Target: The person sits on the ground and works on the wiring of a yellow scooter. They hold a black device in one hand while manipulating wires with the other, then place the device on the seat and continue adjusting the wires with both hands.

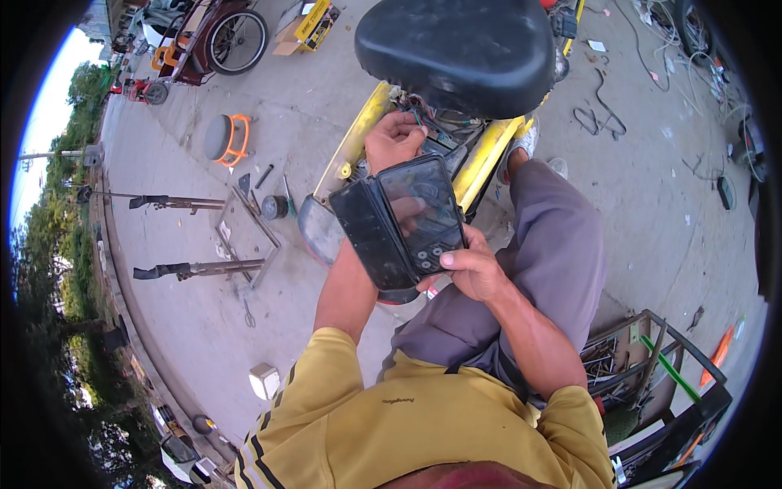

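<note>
In my right hand (472, 270) is an opened black flip case with a glossy dark panel (422, 213), which looks like a phone. The thumb presses on the panel's lower corner, beside several round grey marks. A blurry hand shape shows on the panel. My left forearm passes beneath the case, and my left hand (395, 143) is beyond it, fingers pinched at a thin green wire (419, 121). Around that hand is the open body of a yellow electric scooter (481, 163), with wires and dark parts exposed. Its black seat (456, 53) overhangs them.
On the concrete at left are an orange-legged stool (230, 138), a metal frame (248, 236), a tape roll (274, 207) and hand tools. A yellow cardboard box (314, 24) lies beyond. Bent cables (601, 114) are at right; a rack of tools (643, 359) stands near right.
</note>
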Demonstrator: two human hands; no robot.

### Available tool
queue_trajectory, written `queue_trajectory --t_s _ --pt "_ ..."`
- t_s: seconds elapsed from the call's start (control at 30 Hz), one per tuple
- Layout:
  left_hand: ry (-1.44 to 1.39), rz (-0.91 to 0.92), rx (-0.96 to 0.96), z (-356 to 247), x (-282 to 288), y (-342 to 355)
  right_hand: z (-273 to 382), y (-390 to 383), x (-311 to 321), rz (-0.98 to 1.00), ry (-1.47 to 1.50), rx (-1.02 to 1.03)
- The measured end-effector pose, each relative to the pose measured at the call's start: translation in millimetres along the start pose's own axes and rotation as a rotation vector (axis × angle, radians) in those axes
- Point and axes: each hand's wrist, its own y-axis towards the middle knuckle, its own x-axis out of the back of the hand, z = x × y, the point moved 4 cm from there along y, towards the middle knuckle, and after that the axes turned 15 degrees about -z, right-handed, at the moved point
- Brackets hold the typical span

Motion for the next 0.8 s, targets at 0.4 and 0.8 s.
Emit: queue_trajectory --t_s 0.4,0.8 --pt "0.186 -0.023 0.026 3 5 -2 0 -3 -2 0.067 0.038 0.006" --pt "0.005 0.093 0.052 9 4 2 -2 0 -1 0.065 0.028 -0.001"
